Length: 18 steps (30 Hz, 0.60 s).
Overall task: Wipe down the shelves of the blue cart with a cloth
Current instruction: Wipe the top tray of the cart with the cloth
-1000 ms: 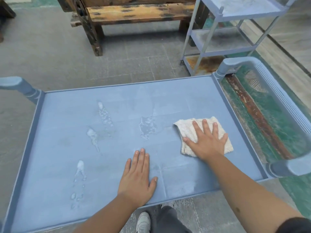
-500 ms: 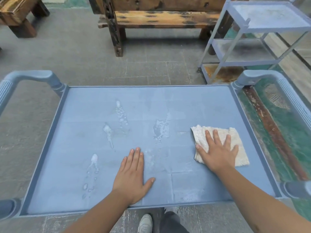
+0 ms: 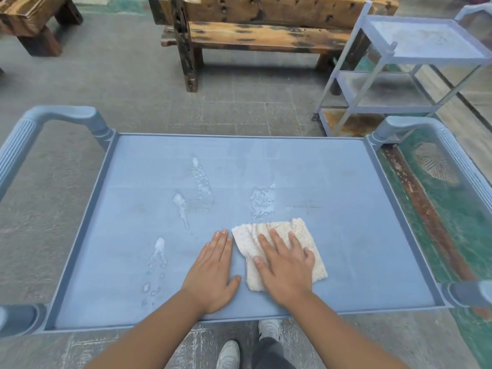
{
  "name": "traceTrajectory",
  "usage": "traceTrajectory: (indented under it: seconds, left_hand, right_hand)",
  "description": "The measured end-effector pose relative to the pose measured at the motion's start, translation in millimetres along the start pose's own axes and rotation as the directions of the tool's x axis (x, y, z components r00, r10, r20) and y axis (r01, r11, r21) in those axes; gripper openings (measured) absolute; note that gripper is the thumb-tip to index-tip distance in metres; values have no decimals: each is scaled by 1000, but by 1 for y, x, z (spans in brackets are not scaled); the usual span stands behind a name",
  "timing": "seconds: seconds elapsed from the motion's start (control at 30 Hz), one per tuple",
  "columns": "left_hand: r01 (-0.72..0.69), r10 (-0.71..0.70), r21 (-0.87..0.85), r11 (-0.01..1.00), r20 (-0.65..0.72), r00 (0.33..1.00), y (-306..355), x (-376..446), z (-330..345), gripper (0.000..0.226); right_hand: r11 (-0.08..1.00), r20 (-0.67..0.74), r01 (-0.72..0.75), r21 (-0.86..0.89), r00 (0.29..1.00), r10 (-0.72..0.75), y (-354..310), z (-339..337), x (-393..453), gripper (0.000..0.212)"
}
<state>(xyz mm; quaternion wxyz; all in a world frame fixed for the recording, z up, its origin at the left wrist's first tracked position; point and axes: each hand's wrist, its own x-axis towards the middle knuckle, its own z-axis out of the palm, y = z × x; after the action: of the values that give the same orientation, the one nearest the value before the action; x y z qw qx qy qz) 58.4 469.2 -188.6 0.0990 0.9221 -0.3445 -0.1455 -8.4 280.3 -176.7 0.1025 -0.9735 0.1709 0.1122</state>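
The blue cart's top shelf [image 3: 346, 235] fills the middle of the head view, with grey handles at both ends. Several wet streaks and droplets [image 3: 183, 209] lie on its left and middle parts. A folded cream cloth [image 3: 300, 230] lies flat on the shelf near the front edge. My right hand [image 3: 285, 265] presses flat on the cloth with fingers spread. My left hand [image 3: 213, 272] rests flat on the bare shelf, just left of the cloth, holding nothing.
A second blue three-shelf cart [image 3: 399, 75] stands at the back right. A worn wooden bench [image 3: 266, 35] sits behind on the grey floor, another wooden piece [image 3: 32, 20] at the far left. My white shoes [image 3: 229, 352] show below the cart's front edge.
My right hand has slid the cloth leftward along the shelf, from the right part toward the middle, ending next to my left hand. The left hand has stayed in place.
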Motion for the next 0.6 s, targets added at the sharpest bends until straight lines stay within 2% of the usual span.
traceTrajectory:
  seconds: [0.07, 0.17, 0.4, 0.6]
  left_hand:
    - [53, -52, 46, 998, -39, 998, -1, -5, -1, 79]
    - [106, -104, 98, 990, -22, 994, 1, -10, 3, 84]
    - [33, -33, 134, 990, -3, 999, -2, -9, 2, 91]
    - [35, -30, 141, 989, -40, 999, -6, -4, 8, 99]
  right_hand:
    - [999, -16, -22, -30, 1000, 21, 2, -4, 0, 65]
    - [998, 50, -37, -50, 998, 40, -11, 3, -4, 70]
    - [992, 50, -103, -72, 993, 106, -16, 11, 19, 81]
    - [993, -13, -119, -11, 993, 119, -23, 2, 91, 83]
